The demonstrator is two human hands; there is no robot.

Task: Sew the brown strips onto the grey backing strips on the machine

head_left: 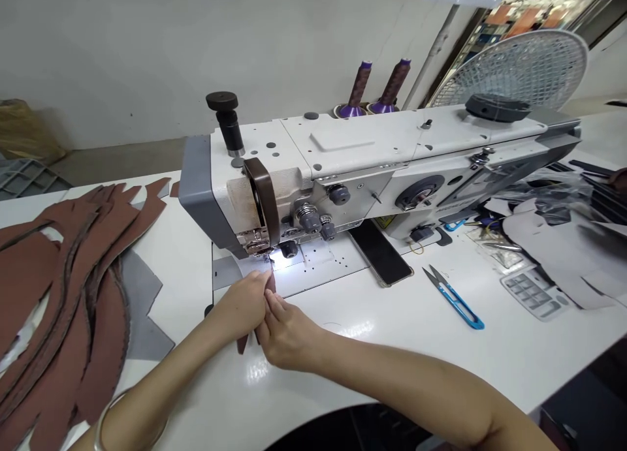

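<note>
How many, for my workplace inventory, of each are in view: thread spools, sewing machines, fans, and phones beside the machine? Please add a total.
Thread spools: 2
Sewing machine: 1
Fan: 1
Phone: 1
Total: 5

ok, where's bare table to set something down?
Main patch: white tabletop between right forearm, phone and blue snips. Smaller: between grey material and sewing machine. Crowded: far left, brown pieces; right end, pale pieces; by lit plate, left hand and right hand.
</note>
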